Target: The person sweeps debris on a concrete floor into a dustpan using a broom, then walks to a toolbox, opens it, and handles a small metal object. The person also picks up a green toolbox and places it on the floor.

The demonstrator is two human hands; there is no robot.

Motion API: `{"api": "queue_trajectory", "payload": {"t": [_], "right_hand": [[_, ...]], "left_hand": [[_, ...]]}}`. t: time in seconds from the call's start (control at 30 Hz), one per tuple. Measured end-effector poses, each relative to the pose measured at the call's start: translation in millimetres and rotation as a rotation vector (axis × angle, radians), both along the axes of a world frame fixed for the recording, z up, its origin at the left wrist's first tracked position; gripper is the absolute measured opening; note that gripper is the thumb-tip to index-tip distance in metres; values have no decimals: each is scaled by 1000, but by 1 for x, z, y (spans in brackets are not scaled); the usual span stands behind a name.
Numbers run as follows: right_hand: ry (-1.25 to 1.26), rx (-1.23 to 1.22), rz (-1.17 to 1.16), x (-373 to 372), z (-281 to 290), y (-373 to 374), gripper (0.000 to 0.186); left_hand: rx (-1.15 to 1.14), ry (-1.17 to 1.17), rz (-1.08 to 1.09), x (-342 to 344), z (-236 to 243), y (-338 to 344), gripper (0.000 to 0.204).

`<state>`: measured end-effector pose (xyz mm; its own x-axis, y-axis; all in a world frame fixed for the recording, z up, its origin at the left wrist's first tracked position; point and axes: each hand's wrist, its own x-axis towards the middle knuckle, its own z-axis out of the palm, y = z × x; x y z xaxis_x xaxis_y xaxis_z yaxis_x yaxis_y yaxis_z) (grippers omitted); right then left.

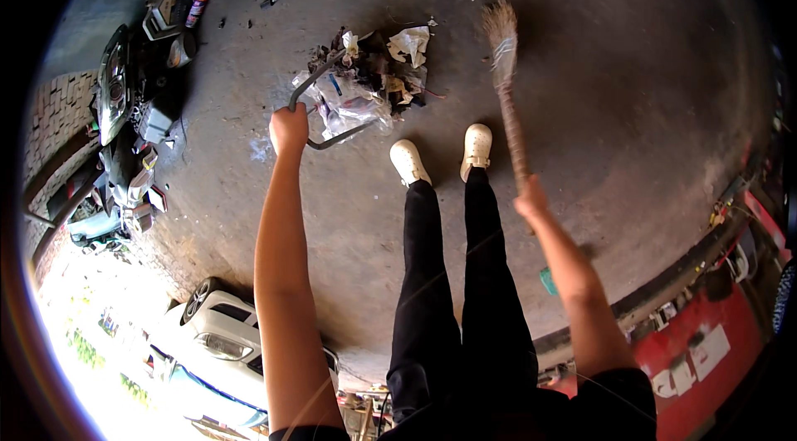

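Observation:
My left hand (289, 127) is closed on the dark bent handle (320, 71) of what seems to be a dustpan, piled with plastic sheet (340, 113), crumpled paper (408, 44) and dark scraps (369, 67); the pan itself is mostly hidden under this debris. My right hand (530, 200) is wrapped round the long handle of a straw broom (515, 134), whose bristle head (500, 22) rests on or just above the concrete floor, right of the pile. My white clogs (476, 144) stand just below the pile and the broom head.
Motorbike parts (116, 84), containers (154, 121) and other clutter line the left beside brickwork (58, 109). A white car (220, 329) is at the lower left, by a bright opening. A red surface (697, 333) with pale sheets lies at the lower right, and a small green object (548, 279) near my right forearm.

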<state>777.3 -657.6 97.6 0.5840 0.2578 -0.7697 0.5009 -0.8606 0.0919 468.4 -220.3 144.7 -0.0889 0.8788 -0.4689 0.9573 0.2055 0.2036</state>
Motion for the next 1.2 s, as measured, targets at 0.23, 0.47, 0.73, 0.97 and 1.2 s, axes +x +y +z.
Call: {"api": "queue_trajectory", "payload": {"t": [0.23,0.47,0.73,0.97,1.2], "right_hand": [[416,-45,-2,-193,35,85,34],[436,10,138,-161,74,104,27],[474,10,202,-127,119,91,25],[366,95,211,-128,101,88,38],[272,236,190,-74,114,55,65]], "left_hand": [[1,18,7,9,3,1,43],[-95,-300,140,-22,-6,4,41],[-147,-481,342,-69,31,-65,36],[-59,-474,484,-75,12,-88,37],[8,-185,311,-82,-20,-72,50]]}}
